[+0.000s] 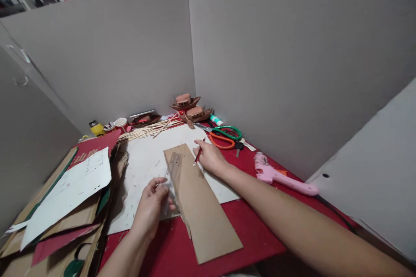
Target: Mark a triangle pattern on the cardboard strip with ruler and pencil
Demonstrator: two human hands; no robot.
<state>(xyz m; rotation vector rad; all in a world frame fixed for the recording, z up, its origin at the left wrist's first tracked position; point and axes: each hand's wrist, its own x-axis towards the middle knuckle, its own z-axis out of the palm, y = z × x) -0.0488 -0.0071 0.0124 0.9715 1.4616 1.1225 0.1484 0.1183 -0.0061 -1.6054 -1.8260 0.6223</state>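
A long strip of brown cardboard (208, 207) lies across a white sheet (136, 169) and over the red tabletop's front part. My left hand (154, 197) grips a clear plastic ruler (175, 169) by its near end, and the ruler's far end slants over the cardboard's left edge. Beyond the strip's right edge, my right hand (209, 156) is closed around a dark red pencil (199, 152), its far end angled up and its near end low by the cardboard. Faint lines show at the strip's far end.
Cardboard pieces and a drawn-on paper (71, 190) are stacked at left. Green-handled scissors (227, 132), orange-handled scissors (222, 140) and a pink glue gun (282, 177) lie at right. Thin wooden sticks (149, 129), paper cups (121, 124) and model boats (196, 114) line the back near the wall.
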